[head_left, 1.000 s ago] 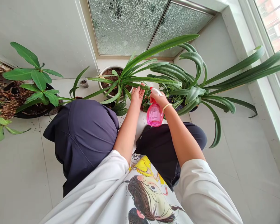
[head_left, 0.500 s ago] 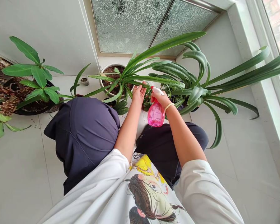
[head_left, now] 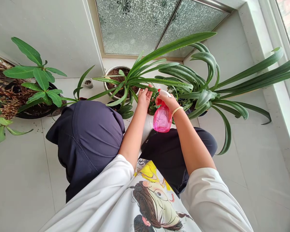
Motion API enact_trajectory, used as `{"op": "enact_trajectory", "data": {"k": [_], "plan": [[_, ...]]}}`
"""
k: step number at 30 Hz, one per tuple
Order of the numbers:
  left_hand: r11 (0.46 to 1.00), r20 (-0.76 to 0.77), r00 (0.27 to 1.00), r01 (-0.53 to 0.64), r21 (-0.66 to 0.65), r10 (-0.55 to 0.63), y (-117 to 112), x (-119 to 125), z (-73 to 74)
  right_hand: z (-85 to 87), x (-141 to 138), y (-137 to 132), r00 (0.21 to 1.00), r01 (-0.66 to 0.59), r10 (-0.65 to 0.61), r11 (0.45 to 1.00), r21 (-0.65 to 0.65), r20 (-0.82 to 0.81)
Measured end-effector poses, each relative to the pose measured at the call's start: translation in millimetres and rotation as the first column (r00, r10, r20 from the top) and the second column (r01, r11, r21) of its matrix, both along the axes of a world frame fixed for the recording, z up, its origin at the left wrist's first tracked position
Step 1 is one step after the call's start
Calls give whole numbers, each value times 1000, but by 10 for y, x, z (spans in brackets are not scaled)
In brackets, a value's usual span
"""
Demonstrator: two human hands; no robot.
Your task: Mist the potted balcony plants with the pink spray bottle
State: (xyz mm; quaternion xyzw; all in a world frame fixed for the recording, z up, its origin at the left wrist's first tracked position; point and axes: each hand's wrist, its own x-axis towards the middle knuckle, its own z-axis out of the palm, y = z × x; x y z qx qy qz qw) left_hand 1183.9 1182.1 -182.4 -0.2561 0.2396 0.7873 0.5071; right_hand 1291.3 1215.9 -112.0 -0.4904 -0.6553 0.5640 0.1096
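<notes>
My right hand [head_left: 168,100] is wrapped round the white trigger head of a pink spray bottle [head_left: 161,118], which hangs below my fist. My left hand [head_left: 144,95] is raised palm up under a long green leaf [head_left: 145,82] of a strap-leaved plant, fingers curled loosely against it. That plant grows from a white pot [head_left: 107,73] of dark soil just beyond my hands. A second strap-leaved plant [head_left: 203,93] spreads to the right of the bottle.
A black pot [head_left: 38,112] with a broad-leaved plant [head_left: 38,80] stands at the left, and a tiny pot [head_left: 88,83] by the wall. Frosted glass panels [head_left: 135,25] lie ahead, a window sill [head_left: 285,106] at the right. My knees in dark trousers [head_left: 87,138] rest above the tiled floor.
Both hands and the spray bottle stay almost in place; the view has shifted slightly, and my left fingers have edged a little further along the leaf.
</notes>
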Motion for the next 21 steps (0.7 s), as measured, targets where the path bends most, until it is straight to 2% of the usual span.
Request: {"op": "enact_trajectory", "data": {"k": [6,11,17,21], "plan": [[1000,-15,1000,5,1,-5,-9,1,7,-4,-18,-16,998,-10,12,999,-37,56],[1000,-22,1000,7,-5,-7,1,1,3,14,-16,-26,1000,17,-17,1000,1,1],[1000,-9,1000,1,-7,-1,5,-9,6,11,-23,-11,997,16,-16,1000,3,73],[1000,-9,1000,-7,-1,7,9,-13,-4,23,-37,-15,998,-17,18,1000,-8,55]]}}
